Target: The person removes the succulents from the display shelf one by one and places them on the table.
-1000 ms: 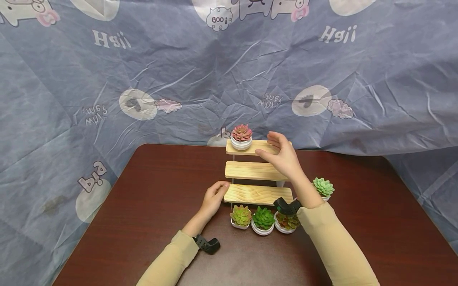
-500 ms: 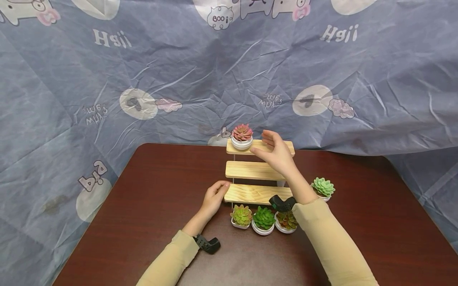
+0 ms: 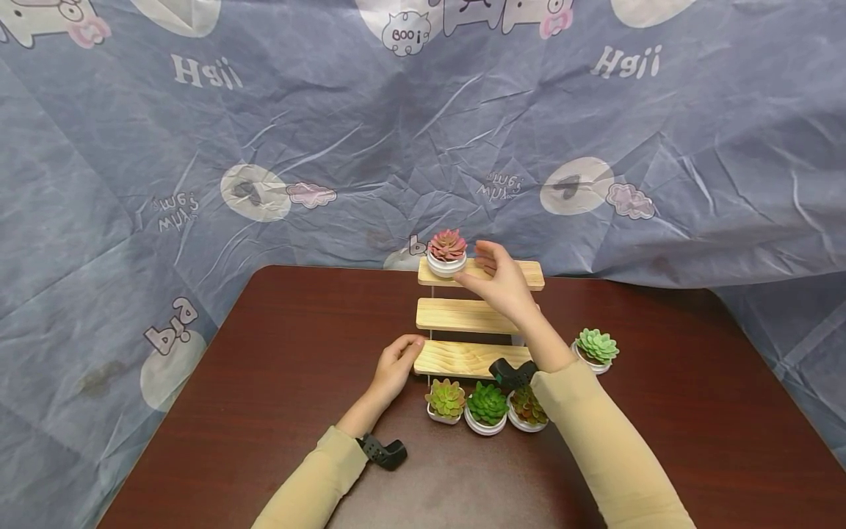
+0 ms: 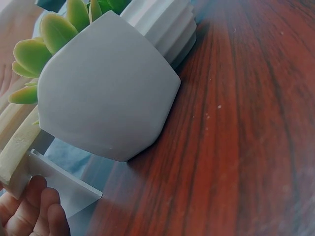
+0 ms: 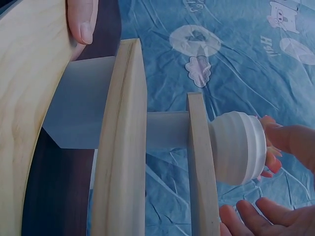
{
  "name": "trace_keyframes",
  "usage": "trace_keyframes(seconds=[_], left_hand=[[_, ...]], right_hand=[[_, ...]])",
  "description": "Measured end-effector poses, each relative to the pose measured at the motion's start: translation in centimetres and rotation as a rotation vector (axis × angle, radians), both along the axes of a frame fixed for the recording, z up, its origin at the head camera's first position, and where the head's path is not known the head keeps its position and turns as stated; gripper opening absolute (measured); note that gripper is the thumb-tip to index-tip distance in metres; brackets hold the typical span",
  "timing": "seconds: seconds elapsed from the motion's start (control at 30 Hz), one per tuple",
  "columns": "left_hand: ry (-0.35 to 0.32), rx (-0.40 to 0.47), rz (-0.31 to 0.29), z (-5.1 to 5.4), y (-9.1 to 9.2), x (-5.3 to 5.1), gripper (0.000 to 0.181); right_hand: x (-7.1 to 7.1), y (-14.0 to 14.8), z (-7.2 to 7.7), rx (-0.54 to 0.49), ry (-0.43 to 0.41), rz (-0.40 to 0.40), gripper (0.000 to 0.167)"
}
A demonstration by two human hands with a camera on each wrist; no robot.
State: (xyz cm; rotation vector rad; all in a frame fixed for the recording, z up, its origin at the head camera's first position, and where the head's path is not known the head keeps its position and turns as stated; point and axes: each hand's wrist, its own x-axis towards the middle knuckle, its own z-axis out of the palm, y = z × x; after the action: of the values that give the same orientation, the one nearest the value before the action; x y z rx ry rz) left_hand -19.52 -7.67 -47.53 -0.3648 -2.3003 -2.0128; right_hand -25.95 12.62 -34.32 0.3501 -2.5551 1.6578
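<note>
A three-tier wooden stand (image 3: 463, 314) rises in steps on the table. At the left end of its lowest shelf (image 3: 472, 358), my left hand (image 3: 391, 371) grips the edge, thumb above and fingers curled beneath in the left wrist view. On the top shelf's left end sits a pink succulent (image 3: 447, 245) in a ribbed white pot (image 5: 236, 147). Just right of it is my right hand (image 3: 501, 288), thumb and fingers spread apart, not closed round the pot. Whether the thumb touches the pot, I cannot tell.
In front of the stand is a row with a yellow-green succulent (image 3: 446, 399), a dark green succulent (image 3: 487, 404) and a reddish-green succulent (image 3: 530, 408), partly behind my right wrist. A pale green succulent (image 3: 597, 345) stands to the right. Patterned cloth (image 3: 396, 132) hangs behind.
My right hand has moved left along the top shelf, closer to the pink succulent. My left hand has stayed on the lowest shelf's end, and the plants stand where they were.
</note>
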Motion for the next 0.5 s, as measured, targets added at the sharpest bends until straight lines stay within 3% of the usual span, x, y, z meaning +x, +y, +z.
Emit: trace_keyframes(seconds=[0.2,0.5], left_hand=[[0.005,-0.004,0.009,0.1,0.0,0.0,0.024],[-0.002,-0.004,0.003,0.1,0.0,0.0,0.024]], right_hand=[[-0.3,-0.4,-0.2,0.022,-0.015,-0.006,0.077],[-0.5,-1.5,-0.2,0.029,0.03,-0.008,0.074]])
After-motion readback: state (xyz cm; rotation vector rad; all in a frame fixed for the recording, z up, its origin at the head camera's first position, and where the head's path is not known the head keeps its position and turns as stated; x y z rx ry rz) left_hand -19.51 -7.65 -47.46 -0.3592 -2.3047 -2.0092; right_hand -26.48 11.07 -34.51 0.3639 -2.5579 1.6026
